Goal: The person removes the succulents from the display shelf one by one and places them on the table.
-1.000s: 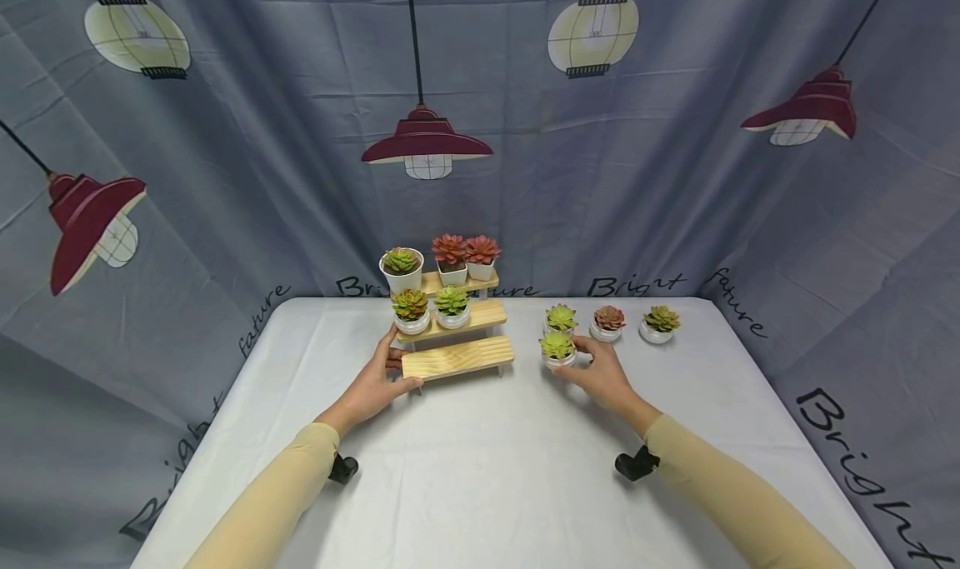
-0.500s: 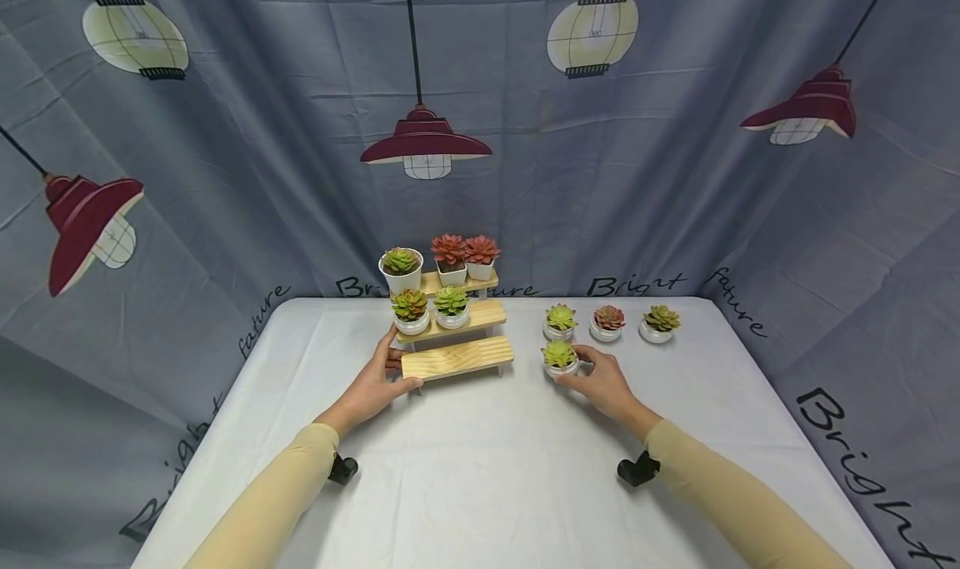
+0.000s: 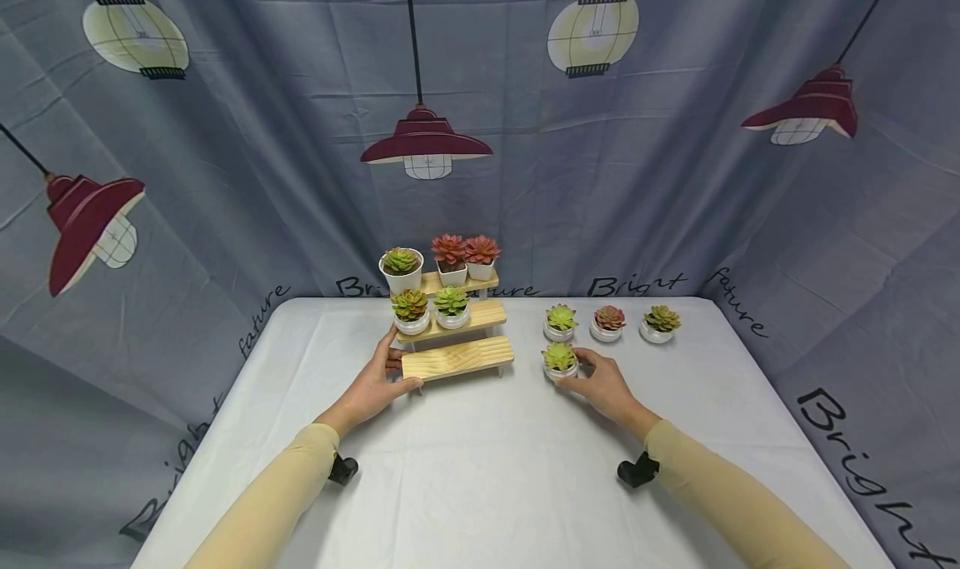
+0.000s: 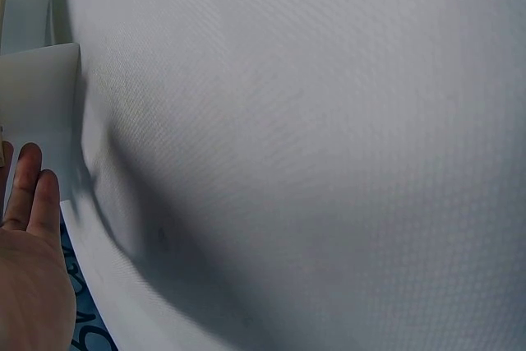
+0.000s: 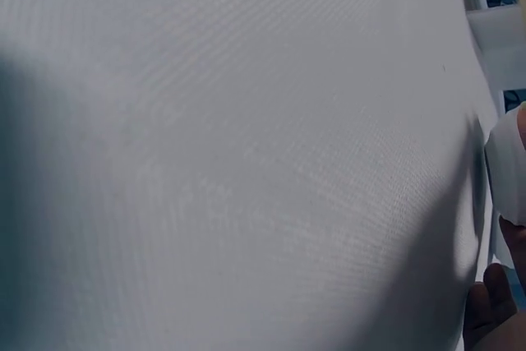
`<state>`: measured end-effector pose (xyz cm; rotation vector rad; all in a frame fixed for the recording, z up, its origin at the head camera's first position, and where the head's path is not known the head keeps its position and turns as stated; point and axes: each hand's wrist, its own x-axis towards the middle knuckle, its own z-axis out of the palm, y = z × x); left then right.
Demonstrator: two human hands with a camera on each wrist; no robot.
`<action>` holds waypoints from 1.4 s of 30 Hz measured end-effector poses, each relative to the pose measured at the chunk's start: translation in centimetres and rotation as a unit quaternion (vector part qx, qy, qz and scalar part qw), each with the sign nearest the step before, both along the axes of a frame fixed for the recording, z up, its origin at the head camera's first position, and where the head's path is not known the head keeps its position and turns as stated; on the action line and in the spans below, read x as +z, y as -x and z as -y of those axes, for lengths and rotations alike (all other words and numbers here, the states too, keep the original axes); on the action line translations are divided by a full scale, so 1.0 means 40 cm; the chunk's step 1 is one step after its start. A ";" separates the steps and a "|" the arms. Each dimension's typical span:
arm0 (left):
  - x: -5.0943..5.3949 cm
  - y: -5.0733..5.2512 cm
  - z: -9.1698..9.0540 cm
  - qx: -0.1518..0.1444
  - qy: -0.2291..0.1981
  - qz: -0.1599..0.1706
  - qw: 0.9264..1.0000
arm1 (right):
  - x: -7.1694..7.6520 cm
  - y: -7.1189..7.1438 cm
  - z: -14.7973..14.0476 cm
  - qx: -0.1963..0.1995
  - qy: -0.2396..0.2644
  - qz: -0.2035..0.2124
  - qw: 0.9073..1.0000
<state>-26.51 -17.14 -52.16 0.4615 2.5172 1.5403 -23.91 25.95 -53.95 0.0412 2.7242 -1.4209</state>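
Right hand [image 3: 602,384]: pinching nearest potted succulent [image 3: 559,360], right of stand [image 3: 490,312]
Left hand [image 3: 371,391]: gripping stand's left end
Bottom shelf [image 3: 459,357]: running crosswise between the hands

Long tan sleeves [image 3: 273,496], black wrist cameras [image 3: 637,469]

A green succulent [image 3: 558,355] in a white pot [image 3: 557,372] stands upright, right of the three-tiered wooden stand [image 3: 459,357].

Tiered stand [image 3: 459,357] near worktop [image 3: 480,469] back edge: top tier [image 3: 431,284], three plants [image 3: 452,257]; middle tier [image 3: 489,313], two plants [image 3: 410,306]. Right of stand: row of three pots [image 3: 607,325]; single pot [image 3: 559,359] before row's left end.
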 end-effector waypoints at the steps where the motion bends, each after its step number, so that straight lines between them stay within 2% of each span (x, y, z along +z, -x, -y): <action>1: 0.000 0.000 0.000 0.000 0.001 -0.001 1.000 | -0.001 0.000 0.000 0.001 0.002 -0.001 1.000; 35: 0.007 -0.001 0.002 0.001 0.001 0.008 1.000 | -0.016 -0.001 -0.001 0.007 0.011 -0.020 1.000; 42: -0.002 0.001 0.003 0.003 -0.004 0.011 1.000 | -0.008 -0.003 -0.004 0.022 -0.012 0.005 1.000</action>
